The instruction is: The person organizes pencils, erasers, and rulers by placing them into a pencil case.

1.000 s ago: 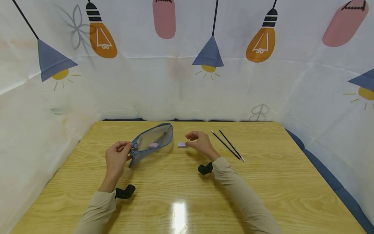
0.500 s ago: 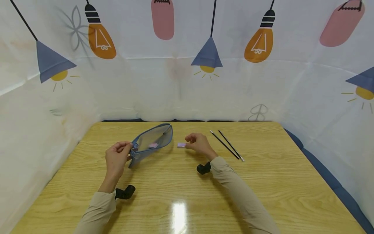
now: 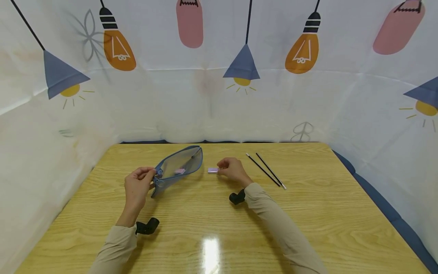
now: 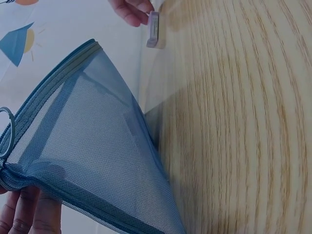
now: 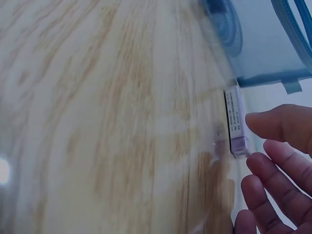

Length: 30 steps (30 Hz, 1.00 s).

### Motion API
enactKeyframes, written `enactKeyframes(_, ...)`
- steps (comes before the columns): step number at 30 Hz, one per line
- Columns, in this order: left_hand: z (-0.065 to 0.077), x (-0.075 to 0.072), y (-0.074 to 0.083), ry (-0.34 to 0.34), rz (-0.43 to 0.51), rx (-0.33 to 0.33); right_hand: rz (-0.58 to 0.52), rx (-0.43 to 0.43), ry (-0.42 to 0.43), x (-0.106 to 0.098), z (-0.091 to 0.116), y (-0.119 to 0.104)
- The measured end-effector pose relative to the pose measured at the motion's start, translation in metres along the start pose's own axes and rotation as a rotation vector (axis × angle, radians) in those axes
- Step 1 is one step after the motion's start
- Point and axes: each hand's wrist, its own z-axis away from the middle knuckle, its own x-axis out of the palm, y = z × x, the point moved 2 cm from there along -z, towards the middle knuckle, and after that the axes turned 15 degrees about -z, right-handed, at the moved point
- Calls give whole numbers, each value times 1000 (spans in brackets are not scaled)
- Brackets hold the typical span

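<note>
A blue mesh zipper pouch [image 3: 181, 161] gapes at the top in the head view, with a pink block [image 3: 179, 171] inside. My left hand [image 3: 136, 186] pinches the pouch's near-left corner by the zipper; in the left wrist view its fingers [image 4: 46, 214] curl beneath that edge. On the table right of the pouch lies a small lilac eraser [image 3: 213, 170] with a printed label. My right hand [image 3: 233, 170] is at its right end. In the right wrist view the thumb [image 5: 278, 124] and fingertips are spread apart beside the eraser, not closed round it.
Two thin black pencils [image 3: 263, 169] with white ends lie to the right of the right hand. The wooden table [image 3: 325, 213] meets a white printed cloth [image 3: 164, 102] at its back and sides. A black wrist camera mount [image 3: 147, 226] sits by the left wrist.
My right hand has shifted slightly down and left, with its fingers closer to the eraser. The left hand stays on the pouch. The view tilts slightly.
</note>
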Motion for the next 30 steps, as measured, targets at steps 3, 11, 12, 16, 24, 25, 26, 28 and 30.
enactKeyframes(3,0,-1,-1,-2,0,7,3,6,-8,1,-1,0)
enactKeyframes(11,-2,2,-3,13,-11,3,34,-12,3,3,-2,2)
enactKeyframes(12,-2,2,-3,14,-9,4,39,-12,5,3,-2,1)
enactKeyframes(16,-3,1,-4,17,-1,9,59,-18,5,3,-3,0)
enactKeyframes(24,-1,1,-1,13,-20,12,68,-41,0,5,-3,1)
enactKeyframes(25,0,1,-1,13,-25,14,61,-41,1,5,-3,1)
enactKeyframes(26,0,1,-1,12,-28,14,57,-43,2,5,-3,1)
enactKeyframes(28,0,1,-1,11,-30,16,49,-45,4,5,-3,1)
enactKeyframes(30,0,1,-1,10,-30,15,48,-45,2,5,-3,2)
